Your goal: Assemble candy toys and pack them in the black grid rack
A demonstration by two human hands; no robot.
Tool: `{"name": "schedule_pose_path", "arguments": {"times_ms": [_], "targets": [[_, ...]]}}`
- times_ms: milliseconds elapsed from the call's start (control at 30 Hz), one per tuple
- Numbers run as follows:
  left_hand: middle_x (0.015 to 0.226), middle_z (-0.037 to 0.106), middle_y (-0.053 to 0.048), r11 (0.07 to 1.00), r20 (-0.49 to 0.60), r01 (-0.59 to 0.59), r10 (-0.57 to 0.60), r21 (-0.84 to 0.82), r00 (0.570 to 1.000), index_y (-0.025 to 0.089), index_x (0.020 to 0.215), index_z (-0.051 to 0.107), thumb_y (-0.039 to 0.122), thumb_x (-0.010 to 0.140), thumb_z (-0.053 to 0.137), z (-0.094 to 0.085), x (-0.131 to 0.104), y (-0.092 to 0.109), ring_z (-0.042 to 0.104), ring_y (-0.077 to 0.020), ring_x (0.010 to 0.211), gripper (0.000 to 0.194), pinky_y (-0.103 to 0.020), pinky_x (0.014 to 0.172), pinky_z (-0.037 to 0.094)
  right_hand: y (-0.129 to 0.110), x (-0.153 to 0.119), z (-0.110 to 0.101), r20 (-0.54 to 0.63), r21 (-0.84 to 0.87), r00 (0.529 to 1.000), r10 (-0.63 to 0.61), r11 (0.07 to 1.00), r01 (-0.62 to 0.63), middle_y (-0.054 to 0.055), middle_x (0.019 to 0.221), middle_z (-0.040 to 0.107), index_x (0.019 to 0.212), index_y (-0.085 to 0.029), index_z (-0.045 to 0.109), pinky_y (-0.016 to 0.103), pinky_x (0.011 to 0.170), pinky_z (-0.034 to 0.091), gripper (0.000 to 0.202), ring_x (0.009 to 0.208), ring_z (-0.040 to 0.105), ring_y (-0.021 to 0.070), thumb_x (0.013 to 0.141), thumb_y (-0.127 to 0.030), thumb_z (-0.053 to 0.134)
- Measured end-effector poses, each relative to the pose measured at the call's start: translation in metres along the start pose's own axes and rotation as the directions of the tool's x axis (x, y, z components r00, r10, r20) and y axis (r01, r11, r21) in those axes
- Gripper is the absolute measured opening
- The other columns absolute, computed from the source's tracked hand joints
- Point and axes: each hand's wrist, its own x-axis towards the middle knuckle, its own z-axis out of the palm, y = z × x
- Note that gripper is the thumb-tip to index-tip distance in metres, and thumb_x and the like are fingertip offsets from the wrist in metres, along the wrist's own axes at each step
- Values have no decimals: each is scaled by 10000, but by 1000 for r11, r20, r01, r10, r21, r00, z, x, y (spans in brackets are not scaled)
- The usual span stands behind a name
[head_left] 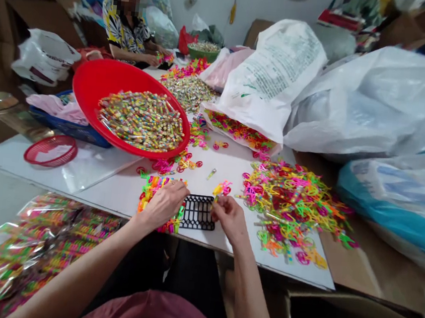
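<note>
A black slotted rack (199, 212) lies near the table's front edge. Its left part is packed with small bright plastic toys (151, 189) in rows. My left hand (167, 201) rests over these toys, fingers curled together at the rack's upper side; what they grip, if anything, is hidden. Right of the rack, my right hand (230, 218) pinches a small pink and yellow plastic toy (221, 189) between thumb and fingers. Just behind, a single small tube with a patterned wrap (211, 174) lies on the white tabletop. A large loose pile of similar colourful toys (292, 197) spreads to the right.
A red basin (91, 85) full of small wrapped tubes (140, 121) leans at the left. Beside it sits a red mesh basket (51, 151). A white sack (270, 79) spills toys at the back. Bagged toys (16, 255) lie lower left. A co-worker (129, 34) sits across.
</note>
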Motion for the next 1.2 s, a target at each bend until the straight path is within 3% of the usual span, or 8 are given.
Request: {"name": "schedule_pose_path", "arguments": {"times_ms": [67, 200, 300, 633, 867, 1000, 1100, 1200], "targets": [[844, 570, -53, 1000, -6, 12, -12, -5, 1000, 162, 844, 589, 83, 852, 407, 1, -1, 1, 540, -169, 842, 199, -294, 768, 445, -1, 7, 18, 53, 117, 995, -83, 990, 76, -14, 702, 608, 941, -190, 508, 222, 520, 439, 245, 572, 574, 127, 744, -335, 492], [851, 597, -52, 999, 26, 12, -11, -45, 1000, 169, 891, 596, 89, 848, 423, -2, 1, 5, 564, -167, 846, 196, -296, 788, 455, 17, 20, 50, 82, -54, 983, -162, 984, 167, -25, 670, 595, 842, -186, 566, 209, 531, 414, 157, 575, 532, 118, 726, -265, 495], [893, 629, -60, 995, 0, 15, -15, -97, 1000, 173, 984, 590, 118, 850, 454, -1, 3, 4, 582, -174, 885, 199, -309, 823, 459, 28, 26, 61, 76, -171, 970, -232, 955, 242, -6, 730, 613, 912, -175, 576, 215, 556, 406, 197, 592, 515, 119, 763, -225, 456], [959, 657, -70, 988, 19, 31, -28, -153, 999, 186, 1090, 576, 190, 836, 527, -5, 8, 2, 604, -184, 927, 258, -321, 845, 468, 22, 40, 50, 344, -497, 847, -406, 686, 531, 81, 906, 558, 951, -154, 541, 301, 748, 427, 214, 851, 480, 197, 760, -96, 462], [799, 631, -49, 997, 22, 25, -24, -67, 999, 167, 860, 619, 212, 885, 455, 0, 13, 11, 581, -166, 797, 173, -287, 762, 458, 18, 36, 62, 352, -579, 859, -372, 634, 512, 93, 877, 556, 857, -152, 561, 328, 756, 424, 110, 856, 481, 213, 800, -149, 466], [799, 631, -46, 997, 2, -25, 26, -68, 1000, 163, 858, 612, 214, 895, 440, 1, 7, 10, 578, -157, 791, 184, -276, 753, 457, 16, 28, 15, 382, -536, 849, -365, 661, 525, 19, 888, 588, 986, -199, 566, 238, 722, 441, 181, 799, 534, 134, 828, -172, 482], [834, 641, -55, 991, -50, -92, 87, -94, 995, 156, 902, 610, 213, 897, 438, 2, 2, 7, 582, -157, 821, 181, -280, 791, 453, 17, 31, -53, 95, -762, 957, -272, 599, 246, 33, 918, 601, 1015, -214, 578, 266, 701, 445, 274, 807, 557, 155, 777, -107, 492], [828, 640, -56, 992, -54, -93, 88, -82, 995, 152, 899, 611, 206, 891, 451, 4, 2, 6, 586, -160, 811, 170, -280, 779, 457, 15, 44, -103, -172, -869, 958, -229, 494, -38, 155, 920, 584, 861, -131, 610, 358, 657, 428, 231, 871, 543, 269, 734, -38, 441]]}}
